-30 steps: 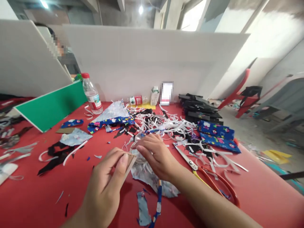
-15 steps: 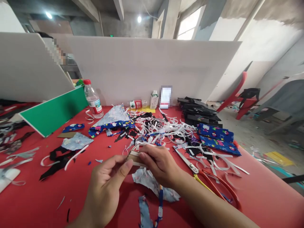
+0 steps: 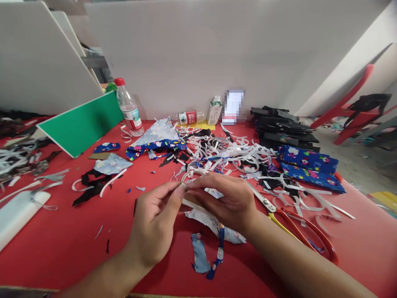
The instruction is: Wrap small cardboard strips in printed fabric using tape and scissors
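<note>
In the middle of the head view, a small tan strip with white edges (image 3: pixel 192 199) is held above the red table (image 3: pixel 120 248). My left hand (image 3: pixel 156 223) pinches its left end between thumb and fingers. My right hand (image 3: pixel 231 196) is closed over its right part, hiding much of it. A pale curved band (image 3: pixel 190 173) shows just behind the fingertips. Beneath the hands lie a light-blue fabric scrap (image 3: pixel 201 221), a smaller light-blue piece (image 3: pixel 200 252) and a dark-blue printed strip (image 3: pixel 220 250). The scissors (image 3: pixel 269 205) rest beside my right forearm.
White strip cuttings (image 3: pixel 248 159) heap behind my hands. A black stack (image 3: pixel 283 128) and folded blue printed fabric (image 3: pixel 310 169) stand right of them. Farther back are a red-capped bottle (image 3: pixel 132 114), a carton (image 3: pixel 214 111) and a phone (image 3: pixel 233 107). A green board (image 3: pixel 80 124) leans at left.
The view has tilted down and turned left. My right fingers have curled further over the tan strip, and my left fingertips have come up against them. The scissors and scraps stay put.
</note>
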A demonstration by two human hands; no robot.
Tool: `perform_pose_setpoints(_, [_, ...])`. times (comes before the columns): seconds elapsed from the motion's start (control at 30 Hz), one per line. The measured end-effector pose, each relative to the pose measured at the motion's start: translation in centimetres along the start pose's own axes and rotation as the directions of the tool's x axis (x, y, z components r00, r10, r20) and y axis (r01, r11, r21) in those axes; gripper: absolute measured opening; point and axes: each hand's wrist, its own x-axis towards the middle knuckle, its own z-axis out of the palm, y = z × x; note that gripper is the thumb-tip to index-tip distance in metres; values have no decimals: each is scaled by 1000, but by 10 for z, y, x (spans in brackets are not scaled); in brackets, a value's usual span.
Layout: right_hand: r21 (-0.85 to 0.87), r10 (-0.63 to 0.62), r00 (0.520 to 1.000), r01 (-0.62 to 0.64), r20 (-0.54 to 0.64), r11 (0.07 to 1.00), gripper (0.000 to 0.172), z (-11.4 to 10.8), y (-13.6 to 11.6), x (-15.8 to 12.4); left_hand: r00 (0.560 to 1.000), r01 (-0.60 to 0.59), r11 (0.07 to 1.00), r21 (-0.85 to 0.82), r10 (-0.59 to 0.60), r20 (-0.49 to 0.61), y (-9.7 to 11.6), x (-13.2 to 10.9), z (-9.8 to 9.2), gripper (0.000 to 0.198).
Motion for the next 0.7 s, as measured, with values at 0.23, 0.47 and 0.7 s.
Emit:
perform_pose_setpoints(0.23, [-27,-82,995,84,59,996,10,-3,-2,-1,999,-19,994,104,15,35,4,-4,-3,31])
perform_pose_setpoints(0.47, [-46,-85,994,88,64,995,8,-1,-1,1,998,-54,987,154,48,39,7,-5,0,31])
perform_pose_setpoints(0.7, [-49,-86,994,89,69,995,8,-2,-4,1,996,-79,979,188,69,62,9,-8,0,31])
